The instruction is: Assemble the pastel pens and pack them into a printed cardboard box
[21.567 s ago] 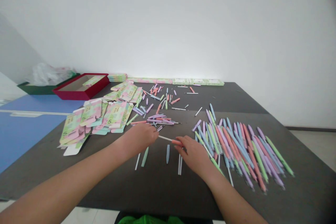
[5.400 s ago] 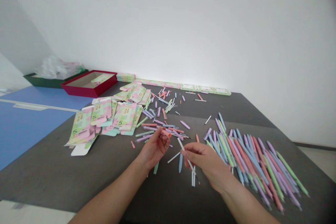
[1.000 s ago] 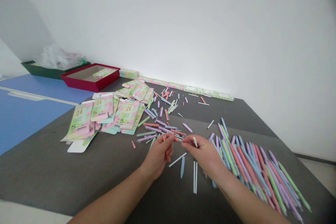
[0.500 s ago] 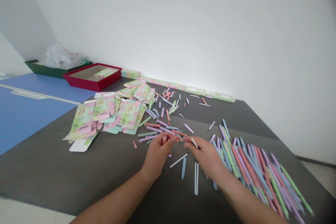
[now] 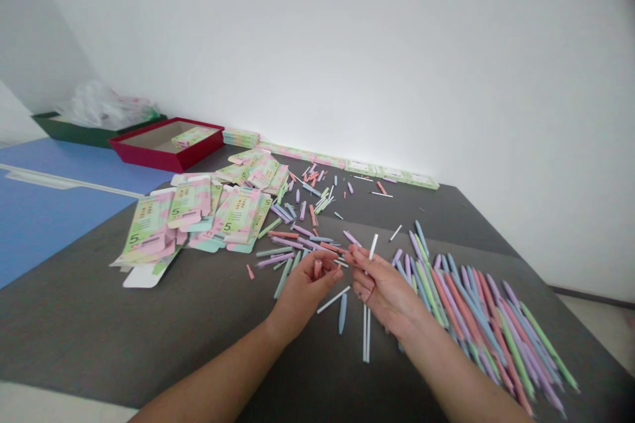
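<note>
My left hand (image 5: pixel 306 284) is curled, palm up, over the dark table (image 5: pixel 149 337), with a short pink pen part (image 5: pixel 317 269) in its fingers. My right hand (image 5: pixel 384 287) meets it fingertip to fingertip and pinches a thin white refill (image 5: pixel 372 248) that sticks upward. Just below the hands lie two white refills (image 5: pixel 366 334) side by side, a pale blue pen part (image 5: pixel 342 312) and another white refill (image 5: pixel 332 300). To the right spreads a big pile of assembled pastel pens (image 5: pixel 476 307).
Loose pen parts (image 5: pixel 302 225) are scattered beyond the hands. Flat printed pen boxes (image 5: pixel 198 211) lie at the left. A red tray (image 5: pixel 163 143) and a green tray (image 5: pixel 84 129) stand at the far left, by a blue surface (image 5: pixel 44 211). Packed boxes (image 5: pixel 387 172) line the wall.
My right hand has turned so the white refill now points upward. My left hand has opened palm up with the pink part showing. The view shifted slightly.
</note>
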The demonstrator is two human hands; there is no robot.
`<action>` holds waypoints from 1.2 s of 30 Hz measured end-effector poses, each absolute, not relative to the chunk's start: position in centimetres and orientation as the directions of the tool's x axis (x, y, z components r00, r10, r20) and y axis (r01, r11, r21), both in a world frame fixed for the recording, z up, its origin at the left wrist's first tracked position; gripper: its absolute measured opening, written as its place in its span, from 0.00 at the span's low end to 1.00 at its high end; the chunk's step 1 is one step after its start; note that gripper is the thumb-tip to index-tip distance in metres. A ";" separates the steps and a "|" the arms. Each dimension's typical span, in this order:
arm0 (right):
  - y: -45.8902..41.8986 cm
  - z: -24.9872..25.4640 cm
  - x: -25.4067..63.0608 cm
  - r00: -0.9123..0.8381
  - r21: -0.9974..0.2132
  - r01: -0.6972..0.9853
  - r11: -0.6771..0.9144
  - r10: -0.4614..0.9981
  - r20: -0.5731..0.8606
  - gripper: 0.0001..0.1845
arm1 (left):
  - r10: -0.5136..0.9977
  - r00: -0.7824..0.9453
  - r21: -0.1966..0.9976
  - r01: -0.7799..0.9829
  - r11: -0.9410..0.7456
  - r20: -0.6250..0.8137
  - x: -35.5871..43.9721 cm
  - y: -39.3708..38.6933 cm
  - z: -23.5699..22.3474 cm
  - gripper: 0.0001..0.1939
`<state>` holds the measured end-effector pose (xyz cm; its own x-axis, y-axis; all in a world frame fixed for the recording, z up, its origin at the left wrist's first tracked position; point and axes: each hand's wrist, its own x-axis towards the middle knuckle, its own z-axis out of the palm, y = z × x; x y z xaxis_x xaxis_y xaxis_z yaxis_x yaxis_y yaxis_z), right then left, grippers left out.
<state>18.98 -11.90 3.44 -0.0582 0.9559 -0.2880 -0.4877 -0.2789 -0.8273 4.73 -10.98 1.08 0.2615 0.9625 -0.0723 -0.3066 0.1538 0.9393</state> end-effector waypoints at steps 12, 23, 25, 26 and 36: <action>-12.8 2.9 18.0 0.027 -0.921 -0.340 -0.188 0.977 -0.209 0.12 | 0.945 0.326 0.923 -0.363 0.126 -0.001 5.0 -11.1 0.7 0.17; -12.8 2.6 18.0 0.041 -0.922 -0.339 -0.189 0.976 -0.215 0.12 | 0.923 0.386 0.949 -0.287 0.132 -0.012 4.8 -10.9 0.9 0.16; -12.8 2.5 18.0 0.037 -0.918 -0.343 -0.198 0.974 -0.223 0.13 | 0.922 0.386 0.953 -0.271 0.132 -0.017 4.8 -10.9 0.9 0.17; -12.8 2.4 18.0 0.039 -0.918 -0.343 -0.201 0.973 -0.228 0.13 | 0.923 0.384 0.955 -0.266 0.130 -0.019 4.8 -10.9 0.9 0.17; -12.9 2.1 18.2 0.021 -0.931 -0.301 -0.208 0.974 -0.225 0.13 | 0.912 0.409 0.959 -0.250 0.137 -0.023 4.8 -10.8 0.7 0.18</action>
<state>18.24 -12.87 2.07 0.0209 0.9742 -0.2247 -0.3006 -0.2082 -0.9307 4.77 -10.83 0.69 0.4090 0.9122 -0.0235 -0.2495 0.1365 0.9587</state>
